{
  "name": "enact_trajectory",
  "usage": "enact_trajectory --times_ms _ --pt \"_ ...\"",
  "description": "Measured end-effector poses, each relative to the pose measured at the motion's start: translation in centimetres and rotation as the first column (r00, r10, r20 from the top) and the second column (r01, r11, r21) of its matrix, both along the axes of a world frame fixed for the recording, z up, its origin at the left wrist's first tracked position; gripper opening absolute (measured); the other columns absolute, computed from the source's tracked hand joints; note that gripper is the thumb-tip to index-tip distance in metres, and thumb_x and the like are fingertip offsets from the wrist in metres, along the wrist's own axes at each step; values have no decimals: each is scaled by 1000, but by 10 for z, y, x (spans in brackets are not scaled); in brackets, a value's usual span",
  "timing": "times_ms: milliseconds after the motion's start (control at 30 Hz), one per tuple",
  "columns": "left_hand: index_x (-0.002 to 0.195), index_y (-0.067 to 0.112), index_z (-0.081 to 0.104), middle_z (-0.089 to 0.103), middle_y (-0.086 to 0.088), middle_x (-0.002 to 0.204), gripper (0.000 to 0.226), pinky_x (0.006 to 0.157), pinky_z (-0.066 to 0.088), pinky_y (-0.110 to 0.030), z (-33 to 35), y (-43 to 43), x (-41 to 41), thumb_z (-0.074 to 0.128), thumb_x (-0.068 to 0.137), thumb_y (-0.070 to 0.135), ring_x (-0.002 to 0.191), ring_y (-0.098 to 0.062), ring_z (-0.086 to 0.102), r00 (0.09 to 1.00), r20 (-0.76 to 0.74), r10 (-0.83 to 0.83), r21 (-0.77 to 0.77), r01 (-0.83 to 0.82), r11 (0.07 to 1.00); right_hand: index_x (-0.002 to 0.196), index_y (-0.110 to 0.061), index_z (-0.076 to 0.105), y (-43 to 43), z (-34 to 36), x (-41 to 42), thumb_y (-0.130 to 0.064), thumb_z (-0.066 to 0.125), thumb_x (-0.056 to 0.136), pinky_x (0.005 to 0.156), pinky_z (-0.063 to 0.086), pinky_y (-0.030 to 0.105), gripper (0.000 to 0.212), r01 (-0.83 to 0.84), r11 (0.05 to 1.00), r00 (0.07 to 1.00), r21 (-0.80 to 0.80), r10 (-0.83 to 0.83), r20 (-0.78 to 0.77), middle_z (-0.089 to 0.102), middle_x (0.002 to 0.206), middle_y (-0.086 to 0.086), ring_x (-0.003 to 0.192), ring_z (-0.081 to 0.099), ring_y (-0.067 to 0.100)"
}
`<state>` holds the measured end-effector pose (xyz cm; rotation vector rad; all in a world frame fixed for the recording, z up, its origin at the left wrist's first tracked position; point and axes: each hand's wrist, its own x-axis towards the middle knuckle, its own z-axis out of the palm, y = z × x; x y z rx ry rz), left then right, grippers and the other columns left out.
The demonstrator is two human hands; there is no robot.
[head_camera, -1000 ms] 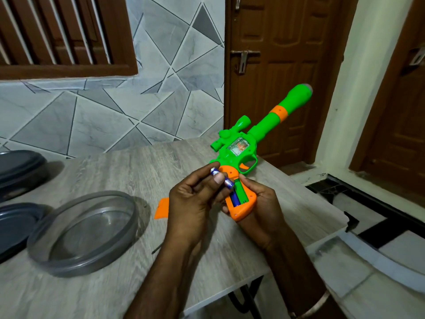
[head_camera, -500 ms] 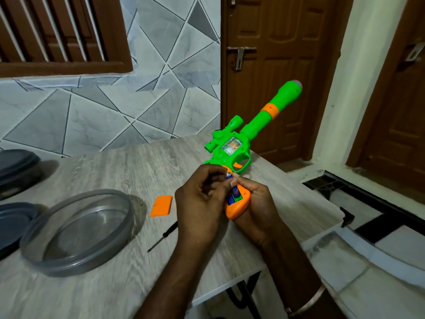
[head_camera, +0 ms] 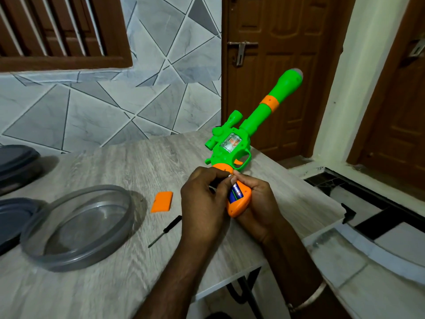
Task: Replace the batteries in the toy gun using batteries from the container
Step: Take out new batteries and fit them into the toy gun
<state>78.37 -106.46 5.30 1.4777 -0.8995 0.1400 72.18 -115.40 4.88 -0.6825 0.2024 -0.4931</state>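
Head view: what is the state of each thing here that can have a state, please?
toy gun: held with barrel up, grip compartment open.
battery: lying in the open compartment.
battery cover: off, flat on the table.
screwdriver: lying on the table.
container: open, no batteries seen inside.
door: shut.
left hand: pinches the battery's top end.
right hand: grips the toy gun's handle.
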Motion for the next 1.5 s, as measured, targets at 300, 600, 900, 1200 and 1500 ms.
enact_trajectory --times_ms 300,600,900,1200,1500 --pt "91 16 77 66 -1 90 7 75 45 -18 -4 -5 -1 71 92 18 83 -9 60 977 196 81 86 -99 991 121 4 63 0 -1 -1 -25 44 100 98 54 41 40 14 1000 998 -2 -14 -63 72 113 22 98 72 29" --pt "94 11 77 66 -7 93 21 78 43 -29 -7 -4 -4 59 92 21 89 -22 60 928 354 114 171 -184 968 118 3 63 3 3 -3 -24 40 103 91 58 38 38 2 1000 999 9 -2 -37 72 115 21 98 74 27" --pt "95 12 76 64 -5 94 25 77 39 -28 -13 -3 -8 53 93 22 90 -20 57 912 407 58 253 -173 952 114 2 65 2 6 -2 -23 43 101 83 60 36 36 43 999 998 20 -42 -49 74 104 19 88 74 26" --pt "106 17 79 71 -2 100 27 84 51 -26 3 11 4 60 87 15 92 -14 65 951 307 -31 218 -38 975 111 3 65 6 9 -2 -22 42 100 69 62 36 36 25 999 1000 30 -25 -7 74 94 20 76 74 26" --pt "122 15 71 70 -8 125 27 97 45 -26 30 58 78 63 96 18 117 -22 65 944 278 179 625 -320 713 121 4 60 24 20 12 -26 41 98 49 51 29 43 -56 995 998 -84 56 6 64 93 18 64 59 24"
